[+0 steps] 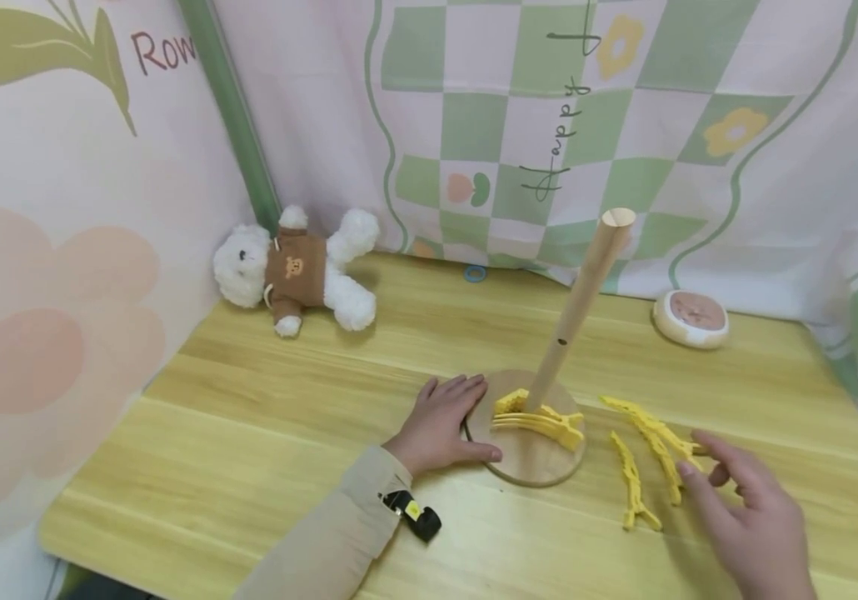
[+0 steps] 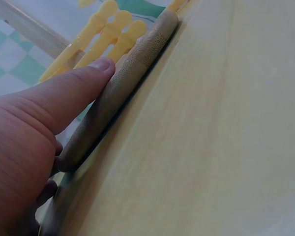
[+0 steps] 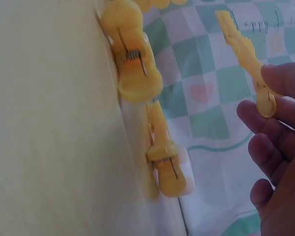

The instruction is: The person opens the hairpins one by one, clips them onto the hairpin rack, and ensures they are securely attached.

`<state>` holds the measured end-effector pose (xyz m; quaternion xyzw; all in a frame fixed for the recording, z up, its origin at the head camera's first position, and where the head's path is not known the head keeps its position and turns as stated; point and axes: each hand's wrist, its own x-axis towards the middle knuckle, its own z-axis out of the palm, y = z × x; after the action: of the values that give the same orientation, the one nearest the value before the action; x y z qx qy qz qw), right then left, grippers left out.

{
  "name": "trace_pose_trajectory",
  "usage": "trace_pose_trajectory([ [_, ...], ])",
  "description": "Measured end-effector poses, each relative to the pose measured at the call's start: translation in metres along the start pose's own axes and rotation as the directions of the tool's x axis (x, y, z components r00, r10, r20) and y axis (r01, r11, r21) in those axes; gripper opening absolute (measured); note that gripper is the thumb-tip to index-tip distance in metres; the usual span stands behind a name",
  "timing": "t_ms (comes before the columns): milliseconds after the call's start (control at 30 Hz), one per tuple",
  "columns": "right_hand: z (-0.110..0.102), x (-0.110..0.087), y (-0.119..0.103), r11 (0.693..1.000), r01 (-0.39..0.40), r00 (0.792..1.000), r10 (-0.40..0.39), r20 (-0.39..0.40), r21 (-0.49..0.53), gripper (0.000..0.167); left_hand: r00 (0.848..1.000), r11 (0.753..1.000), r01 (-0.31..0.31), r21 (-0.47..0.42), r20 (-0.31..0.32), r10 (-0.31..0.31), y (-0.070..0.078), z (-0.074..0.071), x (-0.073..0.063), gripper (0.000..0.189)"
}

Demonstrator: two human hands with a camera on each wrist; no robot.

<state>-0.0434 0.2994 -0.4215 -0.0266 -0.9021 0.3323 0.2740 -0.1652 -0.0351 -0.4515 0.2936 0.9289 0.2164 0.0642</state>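
Note:
My left hand (image 1: pixel 440 425) lies over the left edge of a round wooden base (image 1: pixel 526 467), fingers spread and thumb along its near side. From that base rises a thick wooden post (image 1: pixel 579 308), leaning to the right in the head view. Several yellow hair clips (image 1: pixel 541 422) lie on the base around the post's foot. My right hand (image 1: pixel 755 508) pinches one yellow alligator hair clip (image 3: pixel 243 51) by its end between thumb and forefinger, raised off the table. Below it, two more yellow clips (image 1: pixel 631 483) lie on the table, right of the base.
A white plush dog (image 1: pixel 301 271) in a brown shirt lies at the back left. At the back right sits a round cream-and-pink object (image 1: pixel 691 318). A small blue ring (image 1: pixel 476 272) lies by the curtain (image 1: pixel 474 125). The wooden table (image 1: pixel 249 467) continues left of the base.

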Motion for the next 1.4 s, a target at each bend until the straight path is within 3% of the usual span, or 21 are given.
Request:
trace_pose_trajectory([
  [333, 0.011, 0.000, -0.015, 0.994, 0.110, 0.992, -0.110, 0.064, -0.001, 0.037, 1.000, 1.000, 0.000, 0.005, 0.002, 0.000, -0.001, 0.000, 0.000, 0.104],
  [767, 0.027, 0.005, -0.022, 0.968, 0.246, 0.966, -0.250, 0.063, 0.058, 0.039, 1.000, 1.000, -0.003, 0.000, -0.002, 0.003, -0.002, 0.002, 0.002, 0.105],
  [1400, 0.038, 0.008, -0.028, 0.959, 0.278, 0.955, -0.281, 0.093, 0.050, 0.046, 1.000, 1.000, 0.003, -0.004, -0.003, -0.003, 0.000, 0.000, 0.000, 0.105],
])
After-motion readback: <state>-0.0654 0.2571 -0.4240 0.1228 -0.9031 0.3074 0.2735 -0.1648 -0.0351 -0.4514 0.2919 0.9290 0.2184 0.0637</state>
